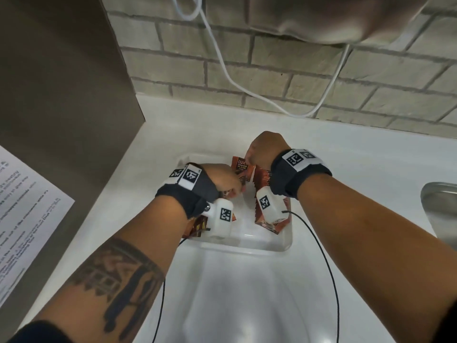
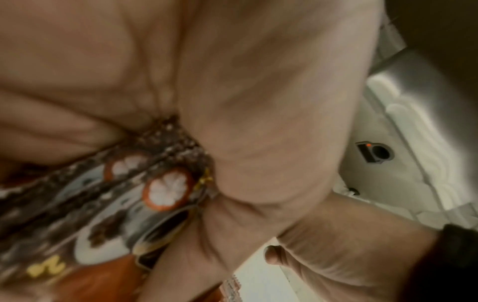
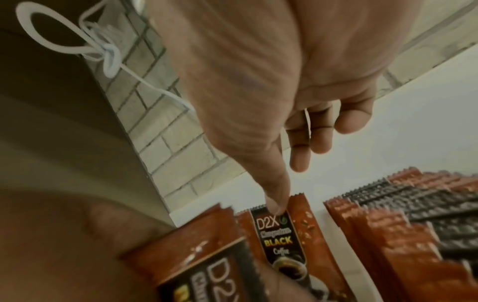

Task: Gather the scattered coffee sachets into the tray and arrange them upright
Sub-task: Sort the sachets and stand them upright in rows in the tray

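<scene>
White plastic tray [image 1: 247, 240] on the white table [image 1: 346, 154], with both my hands over it. Coffee sachets [image 1: 263, 177], rust-brown with black panels, fill the tray in two groups. Right group: a row packed face to face along the right side, serrated top edges up, seen close in the right wrist view [image 3: 403, 212]. Left group: a looser bundle at the tray's left side, partly hidden under my left wrist.

My left hand [image 1: 223, 180] is curled round several sachets of the left bundle; the left wrist view shows the thumb and fingers closed on their printed faces [image 2: 145, 196]. My right hand [image 1: 265, 151] hangs at the far side of the tray, thumb pointing down, its tip on the top edge of one upright black-label sachet [image 3: 278, 228]; the other fingers are loosely bent behind it, and whether they press the sachet's far face I cannot tell.

Bare tray floor shows between the two groups. A brick wall [image 1: 296, 70] with a hanging white cable [image 1: 222, 68] stands beyond the table, a printed sheet [image 1: 24, 219] lies to the left, and a steel sink edge [image 1: 440, 206] appears at right.
</scene>
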Demonstrator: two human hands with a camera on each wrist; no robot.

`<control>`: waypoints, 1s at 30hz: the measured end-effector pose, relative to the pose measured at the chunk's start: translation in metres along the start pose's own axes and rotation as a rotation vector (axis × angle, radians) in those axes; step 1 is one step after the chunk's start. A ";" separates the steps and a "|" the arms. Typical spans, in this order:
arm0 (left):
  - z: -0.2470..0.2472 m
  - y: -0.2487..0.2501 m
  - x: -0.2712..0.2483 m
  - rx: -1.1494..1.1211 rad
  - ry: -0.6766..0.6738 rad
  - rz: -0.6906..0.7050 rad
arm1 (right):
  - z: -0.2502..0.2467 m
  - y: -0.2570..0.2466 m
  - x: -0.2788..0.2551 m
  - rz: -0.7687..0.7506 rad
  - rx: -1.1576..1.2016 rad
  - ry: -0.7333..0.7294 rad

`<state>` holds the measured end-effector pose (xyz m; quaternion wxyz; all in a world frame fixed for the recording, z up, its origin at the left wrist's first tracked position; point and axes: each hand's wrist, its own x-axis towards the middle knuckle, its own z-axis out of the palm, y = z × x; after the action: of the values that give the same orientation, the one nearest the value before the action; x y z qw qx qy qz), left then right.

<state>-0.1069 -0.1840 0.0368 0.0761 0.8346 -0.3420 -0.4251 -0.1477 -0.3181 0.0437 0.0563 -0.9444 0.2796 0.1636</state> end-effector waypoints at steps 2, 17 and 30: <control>0.000 0.004 0.014 0.042 -0.019 0.003 | 0.003 -0.002 0.008 0.012 -0.031 -0.023; -0.004 0.000 0.034 -0.080 -0.008 0.015 | 0.008 0.003 0.016 0.021 0.112 0.013; 0.001 -0.006 0.035 -0.226 -0.023 -0.003 | -0.002 0.014 0.002 -0.035 0.177 0.023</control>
<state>-0.0909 -0.2018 0.0108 0.1649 0.8163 -0.2915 -0.4706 -0.1527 -0.3311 0.0443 0.1392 -0.9423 0.2769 0.1263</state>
